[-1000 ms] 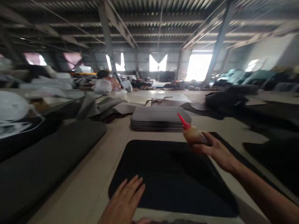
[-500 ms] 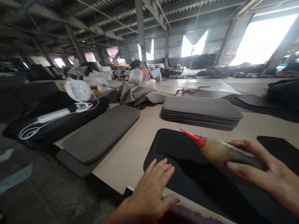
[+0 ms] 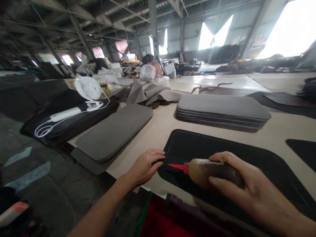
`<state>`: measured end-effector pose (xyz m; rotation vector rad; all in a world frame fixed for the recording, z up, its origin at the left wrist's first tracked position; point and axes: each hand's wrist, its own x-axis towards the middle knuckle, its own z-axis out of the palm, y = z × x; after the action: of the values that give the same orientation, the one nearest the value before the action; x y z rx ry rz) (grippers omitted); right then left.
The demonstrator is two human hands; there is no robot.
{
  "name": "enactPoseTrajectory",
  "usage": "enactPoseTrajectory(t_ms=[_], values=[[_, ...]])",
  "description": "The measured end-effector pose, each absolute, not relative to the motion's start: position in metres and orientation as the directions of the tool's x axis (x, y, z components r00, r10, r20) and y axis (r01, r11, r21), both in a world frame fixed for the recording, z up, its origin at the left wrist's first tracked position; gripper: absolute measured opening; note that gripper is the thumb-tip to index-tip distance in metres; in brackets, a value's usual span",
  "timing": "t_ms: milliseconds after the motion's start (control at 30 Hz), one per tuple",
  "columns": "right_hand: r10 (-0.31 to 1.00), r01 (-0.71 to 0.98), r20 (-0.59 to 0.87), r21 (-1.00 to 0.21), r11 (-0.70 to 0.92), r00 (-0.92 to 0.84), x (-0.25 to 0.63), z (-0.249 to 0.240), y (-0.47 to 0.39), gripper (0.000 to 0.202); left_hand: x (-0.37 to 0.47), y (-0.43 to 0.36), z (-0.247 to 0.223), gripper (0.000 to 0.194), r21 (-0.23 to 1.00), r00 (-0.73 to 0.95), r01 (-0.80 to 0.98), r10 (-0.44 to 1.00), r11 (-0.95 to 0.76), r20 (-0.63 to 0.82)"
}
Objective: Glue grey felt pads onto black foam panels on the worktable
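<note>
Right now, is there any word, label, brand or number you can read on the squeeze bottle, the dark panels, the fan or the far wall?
None can be read.
Amber squeeze bottle with red nozzle, held in the right hand: no label shows.
Black rounded panel, its edge touched by the left hand: plain.
White round desk fan: any marking too small to read.
Framed sign on the far wall: blurred, unreadable.

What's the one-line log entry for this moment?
left hand: fingertips on black mat near corner | right hand: gripping glue bottle | red nozzle: by the left fingers, low over mat edge
</note>
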<state>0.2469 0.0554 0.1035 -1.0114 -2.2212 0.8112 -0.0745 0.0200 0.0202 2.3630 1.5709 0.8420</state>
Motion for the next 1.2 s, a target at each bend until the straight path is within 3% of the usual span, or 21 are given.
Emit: enactPoseTrajectory(t_ms=[700, 1200], values=[[0.722, 0.485, 0.240, -0.600, 0.636, -0.649, 0.196, 0.094, 0.062, 0.014, -0.072, 0.017, 0.021, 0.022, 0.480, 0.242, 0.767, 0.884, -0.427, 0.400], [0.650, 0.534, 0.227, -0.410, 0.739, -0.725, 0.179, 0.122, 0.063, 0.010, -0.073, 0.018, 0.019, 0.020, 0.468, 0.243, 0.781, 0.891, -0.414, 0.383]])
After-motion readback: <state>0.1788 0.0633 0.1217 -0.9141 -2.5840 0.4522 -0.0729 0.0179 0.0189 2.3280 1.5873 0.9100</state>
